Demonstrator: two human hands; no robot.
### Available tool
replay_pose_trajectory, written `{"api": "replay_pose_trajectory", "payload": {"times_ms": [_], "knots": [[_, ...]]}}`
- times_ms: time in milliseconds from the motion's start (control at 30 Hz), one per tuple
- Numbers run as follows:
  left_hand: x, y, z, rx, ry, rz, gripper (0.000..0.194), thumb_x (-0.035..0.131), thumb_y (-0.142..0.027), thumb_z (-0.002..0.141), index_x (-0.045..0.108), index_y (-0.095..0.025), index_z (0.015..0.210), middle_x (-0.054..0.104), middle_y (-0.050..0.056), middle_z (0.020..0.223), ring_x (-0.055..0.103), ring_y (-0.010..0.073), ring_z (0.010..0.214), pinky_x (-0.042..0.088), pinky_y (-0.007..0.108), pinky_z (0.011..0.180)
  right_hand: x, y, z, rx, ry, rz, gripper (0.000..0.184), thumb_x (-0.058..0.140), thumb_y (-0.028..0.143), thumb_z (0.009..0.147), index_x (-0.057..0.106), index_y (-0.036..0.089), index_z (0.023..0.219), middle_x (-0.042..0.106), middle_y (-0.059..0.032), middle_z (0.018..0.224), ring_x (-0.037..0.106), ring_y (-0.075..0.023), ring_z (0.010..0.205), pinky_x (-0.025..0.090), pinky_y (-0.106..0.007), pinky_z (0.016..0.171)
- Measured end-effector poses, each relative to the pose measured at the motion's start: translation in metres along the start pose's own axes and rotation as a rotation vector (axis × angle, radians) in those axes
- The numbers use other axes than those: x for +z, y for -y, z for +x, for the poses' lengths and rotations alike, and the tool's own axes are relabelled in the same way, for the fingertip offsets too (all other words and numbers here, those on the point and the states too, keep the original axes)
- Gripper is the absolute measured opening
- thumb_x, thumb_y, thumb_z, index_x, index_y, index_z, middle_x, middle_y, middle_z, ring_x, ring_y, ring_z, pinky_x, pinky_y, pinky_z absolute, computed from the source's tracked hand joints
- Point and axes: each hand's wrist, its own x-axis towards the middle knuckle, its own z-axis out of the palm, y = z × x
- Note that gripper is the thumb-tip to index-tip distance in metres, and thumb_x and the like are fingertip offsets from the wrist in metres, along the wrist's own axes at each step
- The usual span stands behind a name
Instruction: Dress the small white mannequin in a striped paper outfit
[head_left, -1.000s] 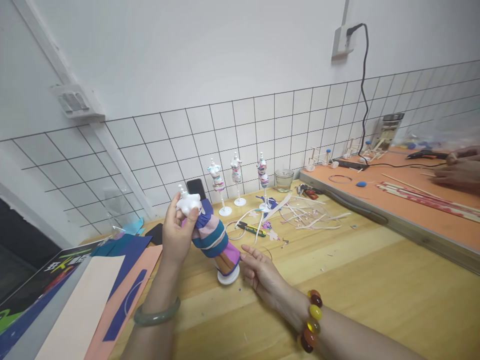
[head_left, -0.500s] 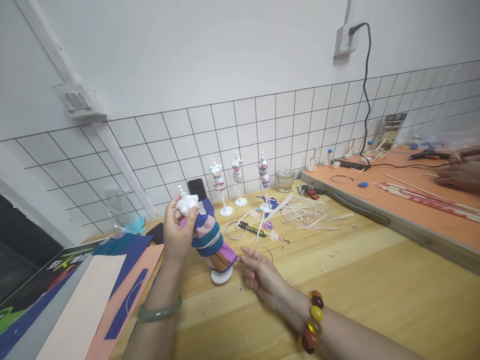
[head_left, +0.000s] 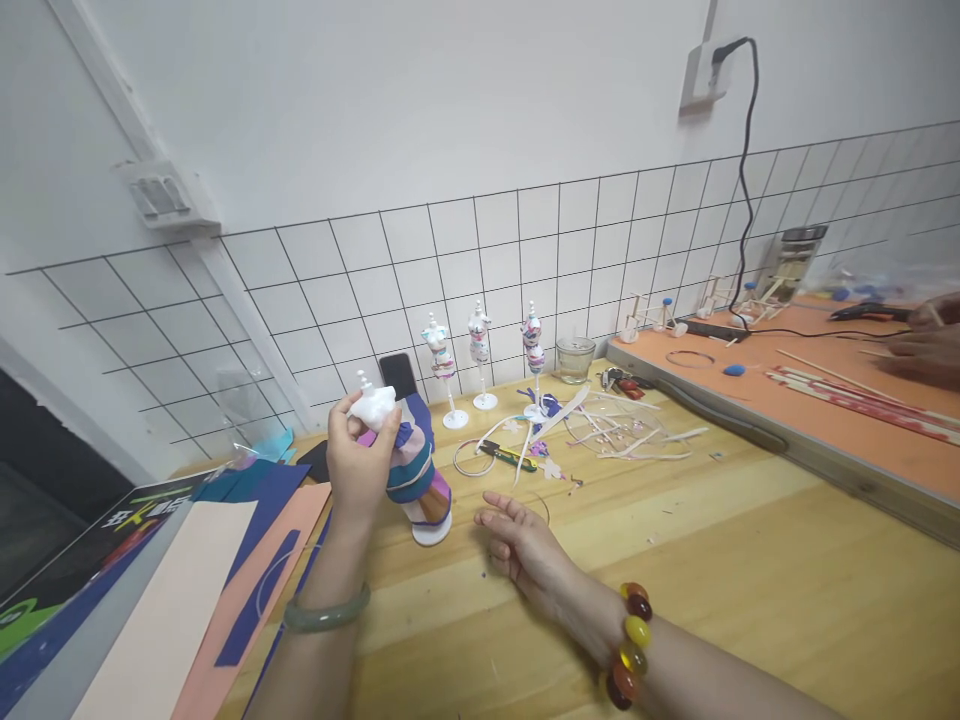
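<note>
My left hand (head_left: 358,450) is closed around the white shoulders of a small dress-form mannequin (head_left: 375,403). A layered dress (head_left: 420,472) in purple, pink, white, teal and brown covers its body. The mannequin leans slightly, and its round white base (head_left: 432,530) is low over or on the wooden table; I cannot tell if they touch. My right hand (head_left: 523,543) hovers to the right of the dress, apart from it, with fingers loosely extended and nothing in them. Behind stand three small mannequins (head_left: 439,365) wrapped in patterned scraps.
A yellow-green utility knife (head_left: 512,457), white strips (head_left: 622,425) and a glass bowl (head_left: 575,360) lie farther back. Felt sheets (head_left: 180,590) are piled at left, a phone (head_left: 397,376) leans by the wall. On the orange board (head_left: 810,375) at right, another person's hands (head_left: 930,345) are at work.
The dress's hem has swung left, away from my right hand, and hangs straighter. My right hand is no longer at the hem. The view has shifted slightly.
</note>
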Motion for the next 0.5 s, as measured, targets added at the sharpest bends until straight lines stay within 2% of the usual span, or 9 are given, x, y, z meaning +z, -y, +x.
{"api": "replay_pose_trajectory", "payload": {"times_ms": [267,500], "knots": [[-0.006,-0.012,0.0,-0.015,0.204,-0.016,0.06,0.076,-0.033,0.065,0.055,-0.022,0.12,0.072,0.008,0.096,0.067,0.0247,0.094,0.053,0.034,0.078,0.004,0.0,-0.003,0.015,0.044,-0.048,0.056,0.083,0.023,0.053,0.053,0.018,0.099,0.062,0.0064,0.065,0.037,-0.0019,0.036,0.025,-0.017,0.038],[-0.014,-0.022,0.002,-0.077,0.266,0.052,0.06,0.075,-0.03,0.063,0.053,-0.022,0.118,0.072,0.007,0.094,0.067,0.0241,0.089,0.053,0.03,0.067,-0.001,-0.005,0.001,0.008,0.068,-0.063,0.055,0.083,0.024,0.053,0.053,0.018,0.099,0.06,0.0073,0.061,0.037,-0.0025,0.036,0.023,-0.017,0.038]]}}
